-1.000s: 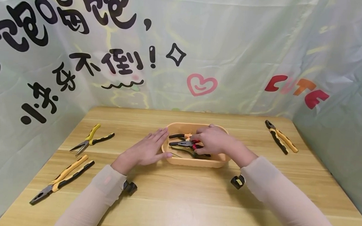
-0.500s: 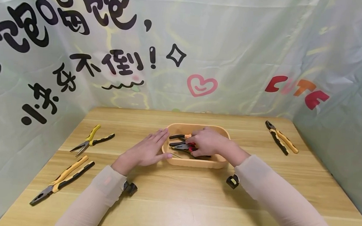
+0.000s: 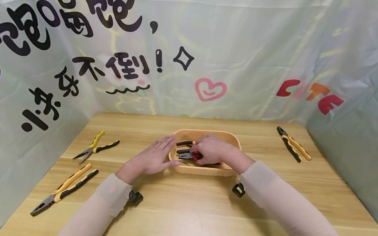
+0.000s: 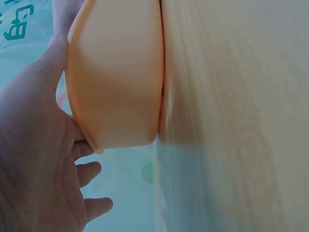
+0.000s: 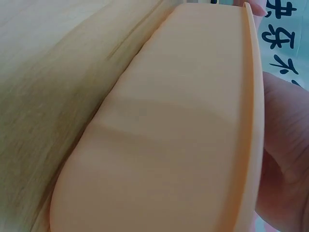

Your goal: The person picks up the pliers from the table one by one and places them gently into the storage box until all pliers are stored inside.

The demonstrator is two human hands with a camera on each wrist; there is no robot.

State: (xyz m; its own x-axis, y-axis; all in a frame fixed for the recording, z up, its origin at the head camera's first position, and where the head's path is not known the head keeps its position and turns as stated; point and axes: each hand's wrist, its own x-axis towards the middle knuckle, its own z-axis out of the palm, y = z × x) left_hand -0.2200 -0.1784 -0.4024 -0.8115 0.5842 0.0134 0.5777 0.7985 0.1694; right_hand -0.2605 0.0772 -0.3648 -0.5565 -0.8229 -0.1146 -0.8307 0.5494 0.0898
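Note:
An orange plastic basket [image 3: 205,171] stands mid-table with several pliers inside. My left hand [image 3: 152,157] rests with extended fingers on its left rim, the thumb at the front corner; in the left wrist view the palm [image 4: 38,145] lies along the rim. Inside the basket, my right hand [image 3: 216,150] grips pliers [image 3: 186,156] with grey jaws and red on the handles, jaws pointing left. Its fingers cover most of the handles. Behind them lies a tool with black and orange parts [image 3: 184,143]. The basket wall [image 5: 178,121] hides the right fingers in the right wrist view.
Yellow-and-black long-nose pliers [image 3: 94,148] lie open at the left, with larger orange-and-black pliers [image 3: 63,190] nearer the front. Another orange-and-black pair [image 3: 290,143] lies at the back right. A printed cloth [image 3: 242,57] encloses the table's back and sides.
My right hand has shifted left inside the basket, and the red-handled pliers have moved slightly forward and turned with it. The left hand has stayed on the rim.

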